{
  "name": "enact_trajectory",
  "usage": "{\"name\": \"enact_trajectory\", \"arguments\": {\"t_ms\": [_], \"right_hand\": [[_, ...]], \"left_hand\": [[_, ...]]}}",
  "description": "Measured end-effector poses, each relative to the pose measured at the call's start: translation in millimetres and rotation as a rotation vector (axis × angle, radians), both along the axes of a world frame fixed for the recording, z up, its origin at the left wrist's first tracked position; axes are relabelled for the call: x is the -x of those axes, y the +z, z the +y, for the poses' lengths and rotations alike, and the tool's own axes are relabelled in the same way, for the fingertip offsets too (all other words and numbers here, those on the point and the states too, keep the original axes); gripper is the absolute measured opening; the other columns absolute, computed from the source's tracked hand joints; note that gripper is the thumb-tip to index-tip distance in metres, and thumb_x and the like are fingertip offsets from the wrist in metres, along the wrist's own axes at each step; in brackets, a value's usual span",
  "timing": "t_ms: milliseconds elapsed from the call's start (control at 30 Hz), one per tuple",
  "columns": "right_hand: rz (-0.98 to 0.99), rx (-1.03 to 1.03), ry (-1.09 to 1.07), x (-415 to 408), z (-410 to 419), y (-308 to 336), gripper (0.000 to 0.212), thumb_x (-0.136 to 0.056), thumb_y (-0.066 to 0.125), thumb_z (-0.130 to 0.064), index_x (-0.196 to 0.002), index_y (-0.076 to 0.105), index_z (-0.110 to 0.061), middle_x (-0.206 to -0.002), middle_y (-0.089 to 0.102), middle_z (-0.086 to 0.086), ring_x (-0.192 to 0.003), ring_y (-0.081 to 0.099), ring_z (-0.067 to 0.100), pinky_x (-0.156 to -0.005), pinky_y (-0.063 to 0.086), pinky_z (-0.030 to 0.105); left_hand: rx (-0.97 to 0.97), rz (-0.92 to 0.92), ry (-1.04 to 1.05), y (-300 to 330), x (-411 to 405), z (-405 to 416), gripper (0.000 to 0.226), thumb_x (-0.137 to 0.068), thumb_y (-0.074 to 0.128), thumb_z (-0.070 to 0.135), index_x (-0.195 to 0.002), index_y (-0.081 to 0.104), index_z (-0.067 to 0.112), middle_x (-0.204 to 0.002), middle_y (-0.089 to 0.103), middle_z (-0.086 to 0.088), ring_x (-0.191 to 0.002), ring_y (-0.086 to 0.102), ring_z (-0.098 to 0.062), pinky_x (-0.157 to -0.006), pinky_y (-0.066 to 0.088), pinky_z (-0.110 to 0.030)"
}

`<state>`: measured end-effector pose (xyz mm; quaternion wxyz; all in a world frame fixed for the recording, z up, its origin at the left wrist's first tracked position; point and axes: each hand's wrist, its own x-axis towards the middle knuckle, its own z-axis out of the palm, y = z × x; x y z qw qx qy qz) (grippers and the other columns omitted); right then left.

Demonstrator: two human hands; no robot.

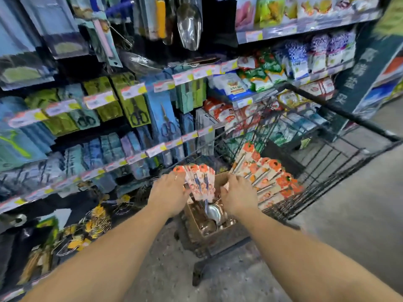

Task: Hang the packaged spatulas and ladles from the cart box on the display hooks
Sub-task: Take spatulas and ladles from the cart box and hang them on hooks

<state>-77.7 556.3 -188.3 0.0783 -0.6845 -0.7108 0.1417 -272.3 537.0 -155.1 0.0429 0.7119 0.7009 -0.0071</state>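
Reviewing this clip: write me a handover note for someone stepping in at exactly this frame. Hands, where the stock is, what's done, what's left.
Left hand: grips a fanned bunch of packaged utensils over the cardboard box.
Right hand: at the box's far side, fingers curled on the card end of a pack; the exact grip is hard to tell.
Stock: the box stands at the near end of the cart, ladle bowls showing inside. More orange-carded packs lie fanned in the cart to the right.
Done: a bunch is gathered; none of these packs show on the display hooks.
Left: lift it out, hang it, repeat with the remainder.
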Motion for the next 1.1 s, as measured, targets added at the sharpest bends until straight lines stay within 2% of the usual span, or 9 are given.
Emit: {"name": "enact_trajectory", "arguments": {"t_ms": [167,267,533,633,733,900,1100], "right_hand": [[-0.001,0.055,-0.153,-11,40,-27,0.051,-0.097,0.038,-0.041,-0.141,0.032,-0.017,-0.136,0.046,0.012,-0.124,0.043,0.032,-0.102,0.039,0.045],[0.003,0.090,-0.273,-5,61,-44,0.051,-0.097,0.039,-0.041,-0.143,0.030,-0.020,-0.140,0.044,0.011,-0.128,0.041,0.031,-0.105,0.036,0.045],[0.020,0.223,-0.569,27,93,-84,0.063,-0.097,0.040,-0.047,-0.151,0.018,-0.023,-0.158,0.023,0.009,-0.146,0.017,0.031,-0.120,0.014,0.046],[0.048,0.234,-0.673,33,100,-102,0.064,-0.096,0.046,-0.044,-0.150,0.022,-0.021,-0.154,0.031,0.008,-0.143,0.027,0.029,-0.116,0.025,0.044],[0.077,0.285,-0.744,36,107,-123,0.065,-0.095,0.046,-0.043,-0.150,0.021,-0.018,-0.154,0.030,0.008,-0.139,0.032,0.027,-0.113,0.033,0.043],[0.114,0.359,-0.773,38,123,-169,0.059,-0.096,0.044,-0.041,-0.147,0.026,-0.019,-0.146,0.039,0.009,-0.133,0.038,0.028,-0.109,0.034,0.041],[0.193,0.446,-0.810,42,133,-223,0.053,-0.096,0.045,-0.038,-0.143,0.033,-0.018,-0.138,0.046,0.010,-0.126,0.043,0.030,-0.100,0.039,0.042]], "left_hand": [[0.068,-0.028,-0.150,-36,-7,67,0.055,-0.095,0.039,0.047,-0.142,0.031,0.019,-0.143,0.040,-0.006,-0.128,0.039,-0.028,-0.102,0.038,-0.041],[0.128,-0.055,-0.277,-61,-9,103,0.056,-0.095,0.038,0.048,-0.143,0.031,0.019,-0.147,0.035,-0.006,-0.133,0.034,-0.028,-0.109,0.031,-0.043],[0.234,-0.111,-0.520,-108,-2,186,0.060,-0.095,0.037,0.048,-0.147,0.023,0.020,-0.152,0.029,-0.006,-0.139,0.028,-0.027,-0.114,0.025,-0.043],[0.310,-0.112,-0.575,-130,-4,204,0.061,-0.095,0.037,0.049,-0.148,0.022,0.020,-0.153,0.028,-0.006,-0.139,0.027,-0.027,-0.114,0.025,-0.045],[0.354,-0.120,-0.607,-156,-9,215,0.060,-0.095,0.035,0.050,-0.147,0.023,0.021,-0.152,0.030,-0.005,-0.138,0.029,-0.026,-0.112,0.028,-0.043],[0.432,-0.111,-0.637,-199,-19,228,0.064,-0.094,0.038,0.049,-0.148,0.021,0.019,-0.153,0.028,-0.005,-0.140,0.026,-0.025,-0.115,0.025,-0.042],[0.465,-0.103,-0.639,-242,-20,238,0.059,-0.093,0.041,0.045,-0.145,0.030,0.018,-0.148,0.038,-0.006,-0.135,0.033,-0.026,-0.114,0.026,-0.040]]}}
